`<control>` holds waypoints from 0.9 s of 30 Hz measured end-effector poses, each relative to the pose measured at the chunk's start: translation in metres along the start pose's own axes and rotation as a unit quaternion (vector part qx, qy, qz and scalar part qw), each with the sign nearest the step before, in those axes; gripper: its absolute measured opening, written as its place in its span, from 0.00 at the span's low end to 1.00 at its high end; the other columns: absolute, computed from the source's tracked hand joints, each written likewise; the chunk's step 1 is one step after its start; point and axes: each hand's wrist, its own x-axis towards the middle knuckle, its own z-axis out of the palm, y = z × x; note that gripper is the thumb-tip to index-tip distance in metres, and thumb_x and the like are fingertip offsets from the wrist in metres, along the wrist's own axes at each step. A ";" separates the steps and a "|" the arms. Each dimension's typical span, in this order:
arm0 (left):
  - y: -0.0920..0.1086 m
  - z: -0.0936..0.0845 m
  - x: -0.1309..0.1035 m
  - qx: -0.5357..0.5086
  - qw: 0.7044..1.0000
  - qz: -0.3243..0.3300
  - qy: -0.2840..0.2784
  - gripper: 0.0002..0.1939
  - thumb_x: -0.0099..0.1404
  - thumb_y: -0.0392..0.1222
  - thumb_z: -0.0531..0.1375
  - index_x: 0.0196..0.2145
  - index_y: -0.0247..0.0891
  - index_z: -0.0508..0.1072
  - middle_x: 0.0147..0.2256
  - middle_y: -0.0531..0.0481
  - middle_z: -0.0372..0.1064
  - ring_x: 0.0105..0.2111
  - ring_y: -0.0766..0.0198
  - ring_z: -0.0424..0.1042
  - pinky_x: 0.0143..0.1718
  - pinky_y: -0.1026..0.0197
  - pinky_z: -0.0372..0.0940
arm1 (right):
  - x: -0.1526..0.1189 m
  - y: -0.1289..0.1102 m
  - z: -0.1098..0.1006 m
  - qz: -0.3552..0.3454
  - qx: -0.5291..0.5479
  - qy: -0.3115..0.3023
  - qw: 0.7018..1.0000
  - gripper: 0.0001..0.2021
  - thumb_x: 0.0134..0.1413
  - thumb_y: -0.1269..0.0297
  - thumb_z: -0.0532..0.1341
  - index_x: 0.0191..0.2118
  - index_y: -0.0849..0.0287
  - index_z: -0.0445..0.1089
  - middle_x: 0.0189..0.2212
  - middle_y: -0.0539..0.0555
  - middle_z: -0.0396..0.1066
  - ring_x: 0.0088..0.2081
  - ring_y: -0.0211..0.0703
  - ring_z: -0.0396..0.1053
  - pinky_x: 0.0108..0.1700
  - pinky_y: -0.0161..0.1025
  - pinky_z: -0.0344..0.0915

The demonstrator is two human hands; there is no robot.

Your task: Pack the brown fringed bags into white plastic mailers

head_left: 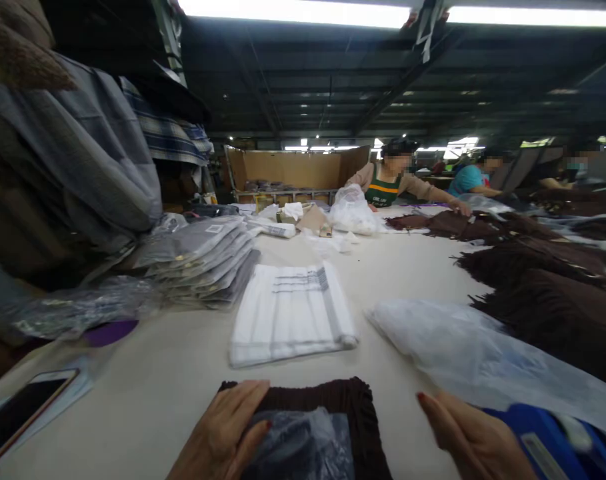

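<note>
In front of me lies a folded dark brown fringed cloth (370, 433) with a clear plastic piece (307, 443) on top. My left hand (225, 430) rests on the cloth's left side, fingers stretched out and thumb over the plastic. To the right of the cloth and apart from it is my right hand (475, 433), slightly blurred. Its fingers are extended, and nothing shows in them. Beside that hand is a blue object (547, 433) whose kind I cannot make out. Beyond the cloth lies a folded white cloth (293, 313) with grey stripes.
Clear plastic bags (463, 333) lie at right, by brown fringed garments (557, 280). Bagged grey garments (203, 257) are stacked at left. A phone (25, 407) lies near the left edge. Across the table (397, 267), a person (385, 187) in a green apron reaches over brown fabric.
</note>
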 end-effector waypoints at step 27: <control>-0.075 0.104 0.084 -0.050 0.991 0.013 -0.123 0.20 0.62 0.47 0.57 0.49 0.33 0.64 0.45 0.37 0.67 0.43 0.50 0.68 0.40 0.48 0.66 | 0.177 -0.016 0.146 -0.003 0.171 -0.312 0.935 0.09 0.48 0.63 0.60 0.22 0.60 0.66 0.17 0.46 0.65 0.22 0.34 0.63 0.25 0.31 0.58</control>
